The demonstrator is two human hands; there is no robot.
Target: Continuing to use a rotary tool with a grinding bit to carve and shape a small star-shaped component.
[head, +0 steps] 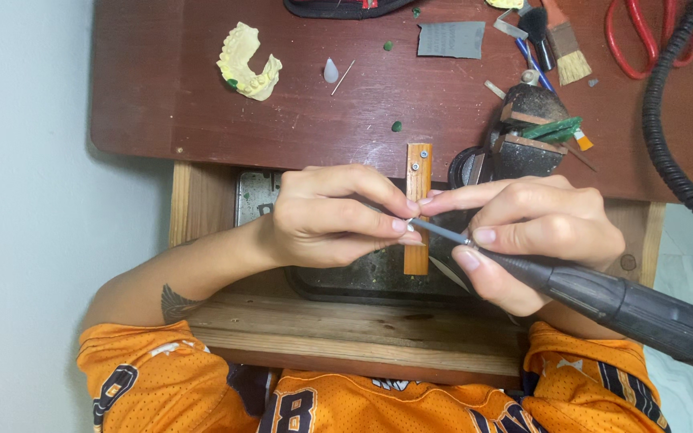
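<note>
Nearest, the person's orange jersey fills the bottom edge, its dark printed figures cut off by the frame. Just beyond it runs a pale plank shelf (346,333) with a dark tray (362,281) set behind it, mostly hidden under the hands. The left hand (326,216) is closed narrowly, its fingertips pinching a tiny piece (411,230) too small to make out. The right hand (531,232) grips a black rotary tool (627,309) like a pen, the thin metal tip touching that piece, right over a narrow wooden peg (418,208) that juts from the desk edge toward the person. The tool's thick body runs off the right edge. Farther on, the dark red-brown desk (202,104) carries a small black vise (523,132) clamping something green, just beside the peg. Beyond lie a yellow plaster cast of teeth (248,62) at the left, a small clear drop-shaped tip (330,70), green crumbs, a grey square of sandpaper (451,39) whose faint marks cannot be read, a brush (567,44), red-handled scissors (651,36) cut off at the top, and a black coiled cord (671,120) at the right. A pale wall or floor lies left of the desk.
</note>
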